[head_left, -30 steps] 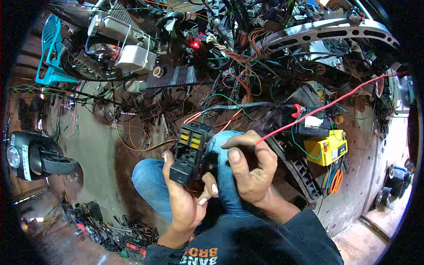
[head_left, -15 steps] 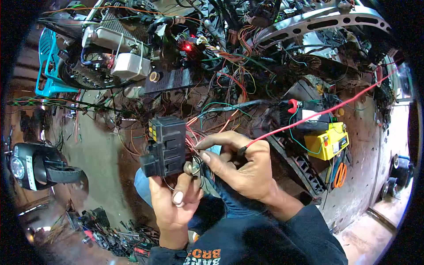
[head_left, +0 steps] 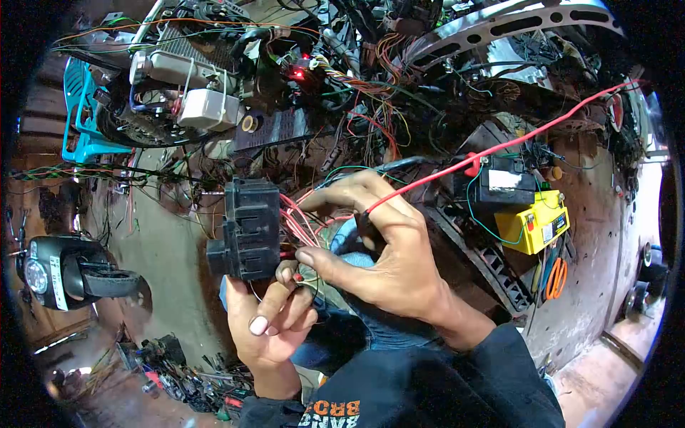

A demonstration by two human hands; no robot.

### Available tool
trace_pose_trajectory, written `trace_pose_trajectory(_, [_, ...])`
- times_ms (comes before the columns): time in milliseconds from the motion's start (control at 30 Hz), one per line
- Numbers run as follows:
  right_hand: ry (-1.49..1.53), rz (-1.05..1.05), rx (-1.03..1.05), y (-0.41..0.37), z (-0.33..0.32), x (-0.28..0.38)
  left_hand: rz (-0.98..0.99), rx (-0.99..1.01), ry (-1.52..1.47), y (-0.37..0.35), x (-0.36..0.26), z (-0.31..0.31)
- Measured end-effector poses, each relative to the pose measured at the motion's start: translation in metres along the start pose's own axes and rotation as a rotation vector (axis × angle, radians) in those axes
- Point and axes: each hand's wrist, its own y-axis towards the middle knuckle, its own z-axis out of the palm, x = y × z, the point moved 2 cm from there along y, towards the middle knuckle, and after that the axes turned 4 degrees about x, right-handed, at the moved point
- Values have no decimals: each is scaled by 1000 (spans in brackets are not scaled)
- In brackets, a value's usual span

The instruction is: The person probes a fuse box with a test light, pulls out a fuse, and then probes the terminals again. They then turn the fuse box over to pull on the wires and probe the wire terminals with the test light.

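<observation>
My left hand, palm up, supports a black fuse box from below, with its fingers curled at the box's lower end. Pink and red wires come out of the box's right side. My right hand is beside them, thumb tip close to the lower wires and index finger arched above. A long red cable runs from the upper right to my right hand, its black end tucked among the curled fingers. The hand partly hides what the fingertips touch.
Tangled wiring and a lit red lamp lie ahead. On the right are a black battery, a yellow battery and orange-handled pliers. A white reservoir sits upper left, a black scooter front at far left.
The fuse box and my left hand have shifted slightly left. My right thumb and index finger have spread from a pinch on the wires, and the thumb is now lower, near the box.
</observation>
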Motion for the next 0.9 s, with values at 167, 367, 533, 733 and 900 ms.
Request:
trace_pose_trajectory(167, [-1,-99,-20,6,4,-10,-45,54,51,-2,-9,0])
trace_pose_trajectory(367, [308,143,92,10,6,2,-158,245,154,1,-22,-3])
trace_pose_trajectory(533, [393,214,121,11,9,5,-158,110,248,0,-27,0])
trace_pose_trajectory(733, [338,286,89,8,17,3,540,-491,929,6,-11,7])
trace_pose_trajectory(900, [375,334,35,10,18,6,1041,-615,1720,10,-21,-37])
